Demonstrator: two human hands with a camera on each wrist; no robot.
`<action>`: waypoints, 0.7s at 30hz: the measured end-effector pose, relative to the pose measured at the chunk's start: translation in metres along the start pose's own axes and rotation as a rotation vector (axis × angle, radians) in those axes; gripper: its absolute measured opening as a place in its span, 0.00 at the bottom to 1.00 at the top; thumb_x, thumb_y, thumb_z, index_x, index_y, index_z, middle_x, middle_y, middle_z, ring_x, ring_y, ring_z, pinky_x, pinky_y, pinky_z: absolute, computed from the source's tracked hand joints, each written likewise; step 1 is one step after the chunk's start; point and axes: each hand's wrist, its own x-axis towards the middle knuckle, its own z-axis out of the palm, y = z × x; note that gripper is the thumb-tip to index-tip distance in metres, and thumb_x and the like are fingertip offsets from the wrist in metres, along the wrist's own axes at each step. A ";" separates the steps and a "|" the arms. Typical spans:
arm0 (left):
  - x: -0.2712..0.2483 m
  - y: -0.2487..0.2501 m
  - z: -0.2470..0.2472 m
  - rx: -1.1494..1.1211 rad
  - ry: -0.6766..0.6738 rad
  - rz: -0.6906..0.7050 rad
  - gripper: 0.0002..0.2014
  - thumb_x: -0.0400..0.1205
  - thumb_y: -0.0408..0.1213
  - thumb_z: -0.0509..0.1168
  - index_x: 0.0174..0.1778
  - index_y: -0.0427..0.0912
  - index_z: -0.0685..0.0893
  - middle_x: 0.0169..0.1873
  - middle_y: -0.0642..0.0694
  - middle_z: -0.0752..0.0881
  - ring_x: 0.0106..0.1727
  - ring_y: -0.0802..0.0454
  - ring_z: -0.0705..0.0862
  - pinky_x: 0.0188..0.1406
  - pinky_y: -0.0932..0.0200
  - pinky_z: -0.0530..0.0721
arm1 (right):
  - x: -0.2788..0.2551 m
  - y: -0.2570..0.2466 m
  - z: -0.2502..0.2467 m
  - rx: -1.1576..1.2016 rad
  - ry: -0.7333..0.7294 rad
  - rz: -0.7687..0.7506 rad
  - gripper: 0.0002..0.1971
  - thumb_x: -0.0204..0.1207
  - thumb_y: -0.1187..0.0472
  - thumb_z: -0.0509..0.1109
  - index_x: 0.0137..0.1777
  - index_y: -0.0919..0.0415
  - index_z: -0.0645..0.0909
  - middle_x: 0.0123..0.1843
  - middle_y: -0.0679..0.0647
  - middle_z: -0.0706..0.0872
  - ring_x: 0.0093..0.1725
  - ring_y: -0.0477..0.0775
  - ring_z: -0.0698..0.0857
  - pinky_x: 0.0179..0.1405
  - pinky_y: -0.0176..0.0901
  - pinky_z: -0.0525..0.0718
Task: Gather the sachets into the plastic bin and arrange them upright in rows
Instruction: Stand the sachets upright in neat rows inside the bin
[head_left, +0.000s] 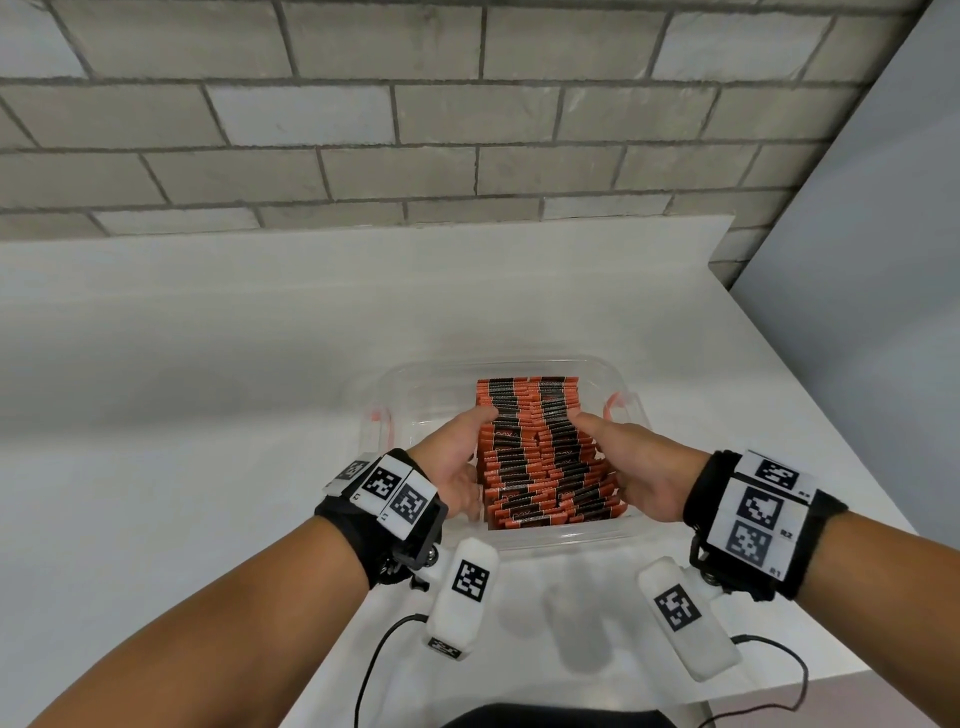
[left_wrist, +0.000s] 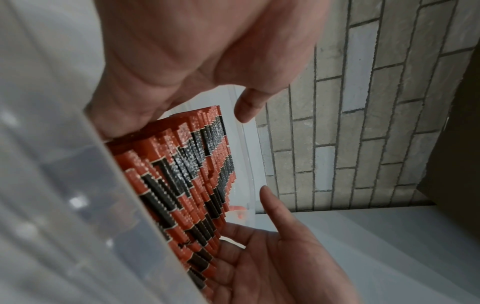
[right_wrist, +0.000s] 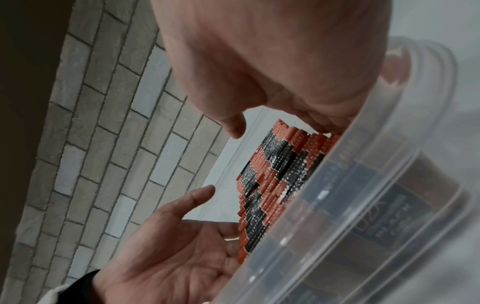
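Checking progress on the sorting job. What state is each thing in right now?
sachets: standing on edge, packed in rows inside the bin.
plastic bin: lidless, on the white counter, left part bare.
left hand: inside the bin, pressing the stack's left side.
right hand: pressing the stack's right side.

- A white counter (head_left: 208, 364) carries everything; its top is smooth and pale, and its far edge meets a grey brick wall (head_left: 363, 130).
- A clear plastic bin (head_left: 566, 535) stands directly on the counter, near its front right part.
- The bin's near wall sits close to the counter's front edge.
- Thin black cables (head_left: 374, 660) trail over the front edge.
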 end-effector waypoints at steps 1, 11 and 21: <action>-0.001 0.000 0.000 0.000 -0.002 -0.004 0.18 0.84 0.50 0.58 0.36 0.39 0.69 0.42 0.35 0.80 0.46 0.40 0.78 0.61 0.40 0.70 | 0.000 0.000 0.000 0.002 0.008 -0.005 0.30 0.77 0.33 0.60 0.72 0.52 0.74 0.72 0.55 0.79 0.73 0.57 0.74 0.79 0.57 0.64; -0.008 -0.003 0.010 -0.055 -0.028 0.057 0.15 0.86 0.48 0.57 0.43 0.40 0.77 0.39 0.39 0.84 0.43 0.42 0.82 0.57 0.42 0.74 | -0.001 0.004 0.000 0.044 -0.041 -0.016 0.24 0.81 0.39 0.58 0.68 0.53 0.78 0.63 0.52 0.86 0.62 0.53 0.84 0.69 0.51 0.78; -0.018 -0.009 0.015 -0.099 0.012 0.067 0.16 0.85 0.47 0.60 0.37 0.38 0.75 0.36 0.39 0.83 0.43 0.42 0.83 0.63 0.40 0.76 | -0.009 0.003 0.003 0.008 -0.041 0.011 0.22 0.82 0.40 0.58 0.66 0.53 0.78 0.58 0.51 0.87 0.57 0.52 0.85 0.58 0.48 0.81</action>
